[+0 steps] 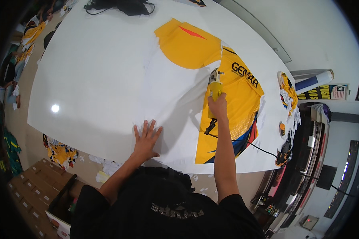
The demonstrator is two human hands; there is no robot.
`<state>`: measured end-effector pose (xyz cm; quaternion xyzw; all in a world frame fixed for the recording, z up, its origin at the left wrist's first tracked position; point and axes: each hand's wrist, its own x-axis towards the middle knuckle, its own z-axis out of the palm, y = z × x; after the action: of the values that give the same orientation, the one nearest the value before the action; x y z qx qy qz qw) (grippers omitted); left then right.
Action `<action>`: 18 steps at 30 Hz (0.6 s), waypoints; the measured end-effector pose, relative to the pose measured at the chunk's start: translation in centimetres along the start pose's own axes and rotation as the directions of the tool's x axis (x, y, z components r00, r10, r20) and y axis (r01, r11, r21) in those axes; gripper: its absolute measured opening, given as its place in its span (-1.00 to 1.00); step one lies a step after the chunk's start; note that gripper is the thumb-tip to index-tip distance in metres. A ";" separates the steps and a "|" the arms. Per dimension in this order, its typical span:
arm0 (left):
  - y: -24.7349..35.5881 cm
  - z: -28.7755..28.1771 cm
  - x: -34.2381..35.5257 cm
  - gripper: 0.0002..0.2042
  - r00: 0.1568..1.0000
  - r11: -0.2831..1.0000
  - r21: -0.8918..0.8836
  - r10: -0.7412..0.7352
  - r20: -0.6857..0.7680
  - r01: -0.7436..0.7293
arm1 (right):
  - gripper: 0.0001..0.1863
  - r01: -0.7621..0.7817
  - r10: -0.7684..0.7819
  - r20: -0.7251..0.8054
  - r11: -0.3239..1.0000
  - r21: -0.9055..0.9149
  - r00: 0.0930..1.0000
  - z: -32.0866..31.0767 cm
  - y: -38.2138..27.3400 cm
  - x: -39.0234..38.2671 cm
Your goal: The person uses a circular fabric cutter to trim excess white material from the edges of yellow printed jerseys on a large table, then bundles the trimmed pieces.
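Note:
My right hand (218, 106) is wrapped round a yellow corded electric fabric cutter (215, 88). The cutter's metal head (214, 75) points away from me, over the left edge of a yellow printed fabric panel (237, 93) with blue and red shapes at its near right. My left hand (146, 138) lies flat with fingers spread on the white surface near the table's front edge. Beyond the cutter, a yellow fabric piece (183, 46) with a red sliver touches the panel's far end. White material (181, 81) shows faint wrinkles left of the panel.
The cutter's black cord (263, 149) runs right, across the panel and off the white table (87, 79). A black bundle (131, 6) lies at the far edge. Fabric scraps (287, 93) lie at the right edge. Cardboard boxes (36, 191) stand at lower left; other people are far left.

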<state>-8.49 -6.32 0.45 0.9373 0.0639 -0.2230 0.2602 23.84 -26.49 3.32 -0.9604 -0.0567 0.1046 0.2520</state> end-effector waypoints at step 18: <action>-0.9 -2.0 4.1 0.08 0.951 0.991 0.081 -0.080 -0.300 0.109 | -0.54 -0.190 0.211 0.041 0.759 0.623 0.977 -4.2 10.1 -15.1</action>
<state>-4.28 -4.44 -0.27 0.9674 0.1362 -0.0951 0.1913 10.68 -39.67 4.49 -0.8250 0.0880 0.1285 0.5432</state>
